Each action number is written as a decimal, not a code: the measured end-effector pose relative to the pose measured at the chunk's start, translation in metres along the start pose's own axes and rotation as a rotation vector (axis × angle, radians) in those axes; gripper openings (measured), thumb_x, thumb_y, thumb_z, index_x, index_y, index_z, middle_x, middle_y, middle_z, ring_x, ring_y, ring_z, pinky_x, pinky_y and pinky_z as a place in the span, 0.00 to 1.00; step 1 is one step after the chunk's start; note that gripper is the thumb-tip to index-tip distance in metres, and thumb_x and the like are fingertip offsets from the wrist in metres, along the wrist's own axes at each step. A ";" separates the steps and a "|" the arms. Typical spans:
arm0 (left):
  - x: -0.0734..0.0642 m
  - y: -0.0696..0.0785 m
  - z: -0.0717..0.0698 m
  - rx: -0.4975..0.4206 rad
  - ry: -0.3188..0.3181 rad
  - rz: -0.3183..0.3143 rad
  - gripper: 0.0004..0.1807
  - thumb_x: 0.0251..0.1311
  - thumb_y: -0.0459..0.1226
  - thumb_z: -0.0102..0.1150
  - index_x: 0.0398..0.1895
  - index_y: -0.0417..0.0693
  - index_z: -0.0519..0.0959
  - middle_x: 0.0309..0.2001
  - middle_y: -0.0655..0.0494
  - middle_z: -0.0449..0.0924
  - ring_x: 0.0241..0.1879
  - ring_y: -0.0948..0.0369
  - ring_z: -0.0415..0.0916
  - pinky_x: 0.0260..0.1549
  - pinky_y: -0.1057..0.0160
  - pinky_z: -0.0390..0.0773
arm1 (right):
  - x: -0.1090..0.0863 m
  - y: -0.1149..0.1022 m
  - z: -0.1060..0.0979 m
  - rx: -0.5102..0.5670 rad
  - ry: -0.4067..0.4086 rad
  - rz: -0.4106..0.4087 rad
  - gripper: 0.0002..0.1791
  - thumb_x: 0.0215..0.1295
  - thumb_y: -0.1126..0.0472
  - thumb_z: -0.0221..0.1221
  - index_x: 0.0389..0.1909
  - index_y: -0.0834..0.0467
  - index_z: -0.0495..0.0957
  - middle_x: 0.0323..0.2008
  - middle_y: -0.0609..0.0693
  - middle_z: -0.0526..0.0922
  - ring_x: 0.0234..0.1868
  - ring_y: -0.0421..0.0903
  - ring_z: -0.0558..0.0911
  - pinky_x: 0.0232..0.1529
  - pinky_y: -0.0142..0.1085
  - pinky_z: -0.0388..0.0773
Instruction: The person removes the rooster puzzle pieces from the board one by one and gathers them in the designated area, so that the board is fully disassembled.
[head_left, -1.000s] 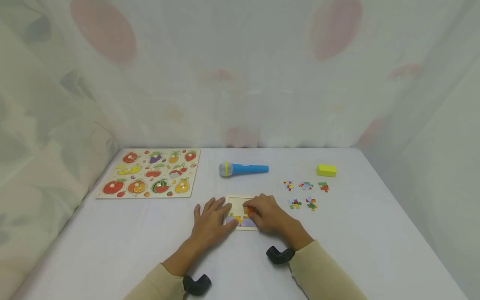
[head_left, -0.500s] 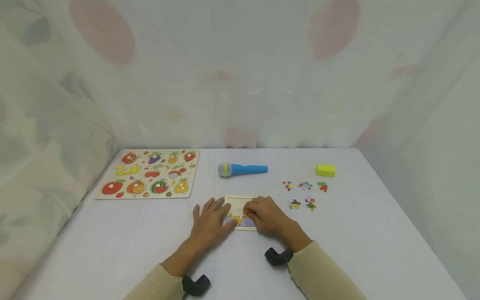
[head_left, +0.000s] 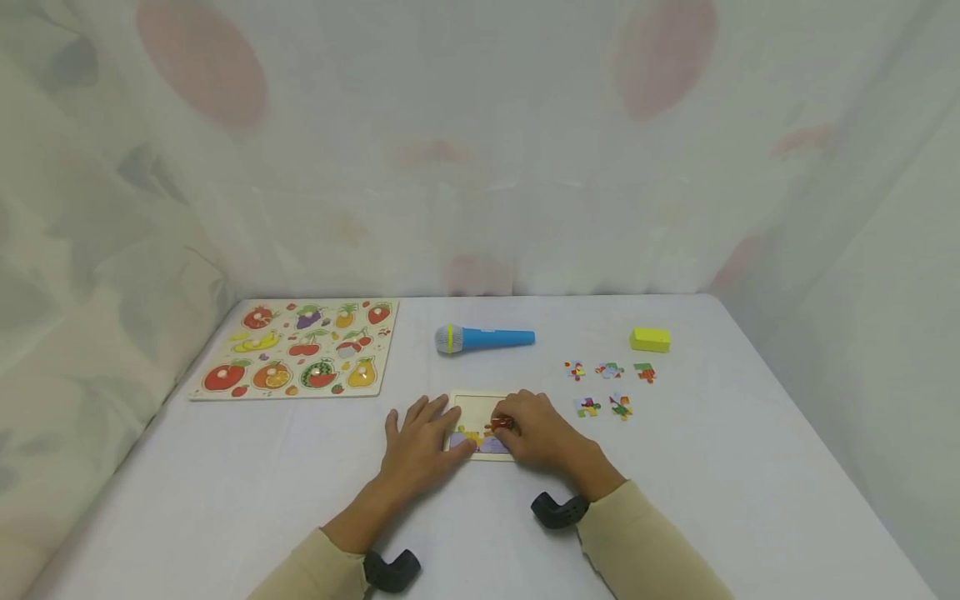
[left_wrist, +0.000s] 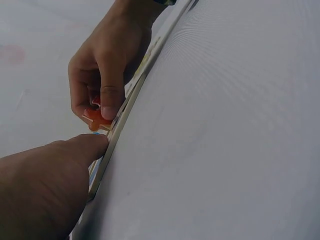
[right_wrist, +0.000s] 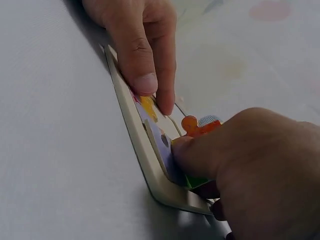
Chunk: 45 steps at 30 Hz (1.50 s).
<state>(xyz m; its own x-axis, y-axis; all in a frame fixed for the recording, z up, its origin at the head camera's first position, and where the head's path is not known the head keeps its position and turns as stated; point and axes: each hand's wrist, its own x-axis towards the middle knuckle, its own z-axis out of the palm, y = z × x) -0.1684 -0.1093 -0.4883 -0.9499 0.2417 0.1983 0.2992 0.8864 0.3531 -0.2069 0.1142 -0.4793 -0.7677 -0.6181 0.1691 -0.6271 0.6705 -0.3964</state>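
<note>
My right hand (head_left: 543, 433) pinches an orange-red jigsaw piece (right_wrist: 197, 127) between thumb and fingers, over the right part of a small wooden puzzle tray (head_left: 476, 407). Purple and yellow pieces (head_left: 471, 439) fill the tray's near side, while pale bare board shows at its far side. In the right wrist view, a purple piece (right_wrist: 162, 150) has a raised edge beside the right thumb. My left hand (head_left: 422, 446) lies with fingers spread at the tray's left side, its thumb resting on the near pieces. The right hand hides the tray's right edge in the head view.
Several loose jigsaw pieces (head_left: 621, 406) lie to the right of the tray, with a yellow block (head_left: 650, 339) behind them. A blue toy microphone (head_left: 497, 337) lies beyond the tray. At the back left is a fruit puzzle board (head_left: 296, 350). Cloth walls stand around the white table.
The orange-red piece has tilted in my right fingers, and these have shifted slightly at the tray. My left hand has stayed where it was.
</note>
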 end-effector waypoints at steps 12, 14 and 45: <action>0.000 0.002 0.002 0.006 -0.005 -0.021 0.35 0.55 0.62 0.58 0.62 0.53 0.77 0.67 0.51 0.66 0.68 0.47 0.55 0.58 0.30 0.41 | 0.001 -0.005 -0.002 -0.032 0.058 -0.009 0.03 0.59 0.57 0.62 0.28 0.46 0.77 0.24 0.34 0.70 0.29 0.38 0.68 0.33 0.37 0.64; 0.000 0.006 0.003 0.005 -0.003 -0.039 0.37 0.54 0.63 0.58 0.61 0.51 0.77 0.67 0.50 0.66 0.68 0.46 0.54 0.58 0.29 0.41 | 0.002 -0.006 -0.002 -0.031 0.055 -0.011 0.04 0.58 0.58 0.62 0.28 0.46 0.77 0.23 0.34 0.70 0.29 0.38 0.69 0.33 0.37 0.65; 0.000 0.030 0.011 0.008 0.058 -0.158 0.43 0.46 0.67 0.61 0.58 0.46 0.76 0.65 0.44 0.66 0.66 0.42 0.55 0.56 0.28 0.42 | 0.003 0.009 0.006 0.538 0.290 0.273 0.06 0.63 0.63 0.61 0.39 0.51 0.82 0.25 0.42 0.78 0.29 0.41 0.75 0.30 0.35 0.72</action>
<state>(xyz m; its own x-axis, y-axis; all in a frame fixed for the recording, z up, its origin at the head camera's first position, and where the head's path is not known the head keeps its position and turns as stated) -0.1602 -0.0787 -0.4874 -0.9782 0.0757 0.1933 0.1454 0.9147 0.3772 -0.2136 0.1162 -0.4874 -0.9410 -0.2692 0.2049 -0.3099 0.4428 -0.8414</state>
